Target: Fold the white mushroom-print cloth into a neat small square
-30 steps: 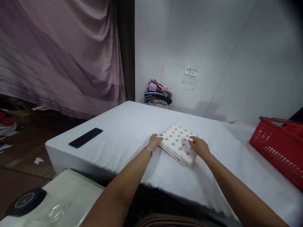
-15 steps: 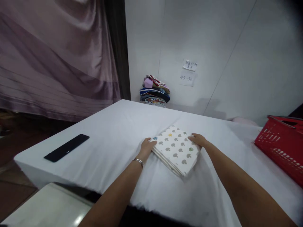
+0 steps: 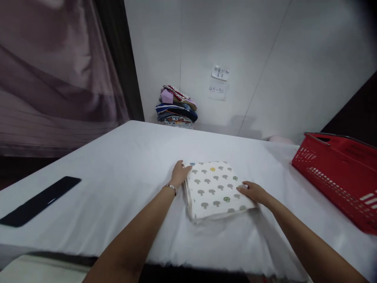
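A folded white cloth (image 3: 216, 188) printed with grey mushrooms, a few of them yellow, green or blue, lies on the white-covered table. My left hand (image 3: 179, 173), with a bracelet at the wrist, holds its far left corner, the thumb on top. At the right edge, my right hand (image 3: 253, 192) grips the cloth, thumb above and some fingers hidden beneath. Several folded layers show along the cloth's left side.
To the right stands a red plastic basket (image 3: 332, 177) with a metal handle. A flat black object (image 3: 41, 200) lies at the table's left. Behind the table is a stack of folded fabrics (image 3: 176, 108) by the wall, with paper notes (image 3: 218, 89) above.
The cloth has turned from a slanted position to lie squarer to me, both hands still at its sides. My view has swung right, bringing more of the basket into sight.
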Motion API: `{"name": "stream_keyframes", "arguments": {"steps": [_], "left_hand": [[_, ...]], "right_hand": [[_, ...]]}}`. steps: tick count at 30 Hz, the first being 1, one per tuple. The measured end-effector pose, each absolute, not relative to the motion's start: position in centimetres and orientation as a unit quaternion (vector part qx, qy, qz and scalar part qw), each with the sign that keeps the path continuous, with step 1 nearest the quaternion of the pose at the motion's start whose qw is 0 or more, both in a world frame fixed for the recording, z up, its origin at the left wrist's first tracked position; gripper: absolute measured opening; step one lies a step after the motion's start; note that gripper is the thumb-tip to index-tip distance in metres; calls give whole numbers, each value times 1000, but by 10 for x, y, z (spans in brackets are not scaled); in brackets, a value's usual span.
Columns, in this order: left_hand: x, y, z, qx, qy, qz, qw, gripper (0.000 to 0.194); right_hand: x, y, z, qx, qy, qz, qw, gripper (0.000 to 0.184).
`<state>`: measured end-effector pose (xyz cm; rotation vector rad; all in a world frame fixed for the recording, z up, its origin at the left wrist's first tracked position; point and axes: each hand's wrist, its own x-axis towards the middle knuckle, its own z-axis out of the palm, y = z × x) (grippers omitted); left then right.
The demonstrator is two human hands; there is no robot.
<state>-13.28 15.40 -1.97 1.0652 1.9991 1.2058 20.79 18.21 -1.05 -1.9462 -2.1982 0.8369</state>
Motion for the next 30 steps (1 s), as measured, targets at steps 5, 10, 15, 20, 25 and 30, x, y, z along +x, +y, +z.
{"name": "stream_keyframes", "arguments": {"steps": [5,10,15,20,25,30], "left_hand": [[-92,129,-4,627,697,336,90,56],[-73,116,-29,687,690,213,74,63],[-78,114,-41,696,693,184,34,65],[-77,113,-37,694,698,177,19,65],[-77,115,-41,693,697,184,11,66],[-75,117,-41,696,696,179,8,65]], "right_hand": [[149,211,3,-512,-840,123,133,61],[93,229,-12,-452,-886,78,71,65],[87,232,-29,-476,-878,44,27,65],[86,234,-20,-476,-877,66,9,69],[91,220,-9,-477,-874,92,17,72],[104,191,-22,-451,-891,43,44,62]]}}
